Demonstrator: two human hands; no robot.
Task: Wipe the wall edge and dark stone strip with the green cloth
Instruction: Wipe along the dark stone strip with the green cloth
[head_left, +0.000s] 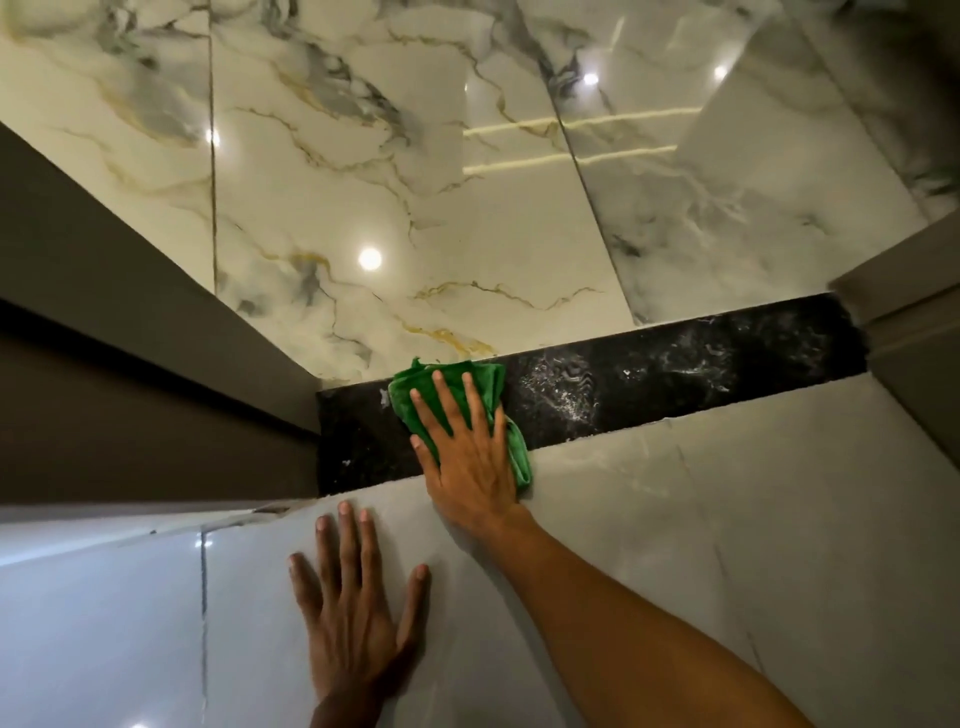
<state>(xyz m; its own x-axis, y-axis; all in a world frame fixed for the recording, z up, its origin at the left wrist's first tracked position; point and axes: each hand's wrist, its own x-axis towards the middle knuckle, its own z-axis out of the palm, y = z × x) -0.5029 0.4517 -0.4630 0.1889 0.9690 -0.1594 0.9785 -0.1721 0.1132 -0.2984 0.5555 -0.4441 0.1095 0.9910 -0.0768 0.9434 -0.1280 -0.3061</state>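
Note:
A dark speckled stone strip (675, 374) runs across the floor between glossy marble tiles and pale grey tiles. White dusty smears mark its middle and right part. The bunched green cloth (467, 382) lies on the strip's left half. My right hand (467, 457) presses flat on the cloth with fingers spread, its heel over the strip's near edge. My left hand (353, 608) rests flat on the grey tile just in front of the strip, fingers apart and empty. The brown wall edge (156, 415) meets the strip's left end.
Glossy white marble tiles (363, 182) with gold and grey veins lie beyond the strip, reflecting ceiling lights. A grey door frame or wall corner (909, 332) closes off the strip's right end. Pale grey tiles (727, 519) spread in front.

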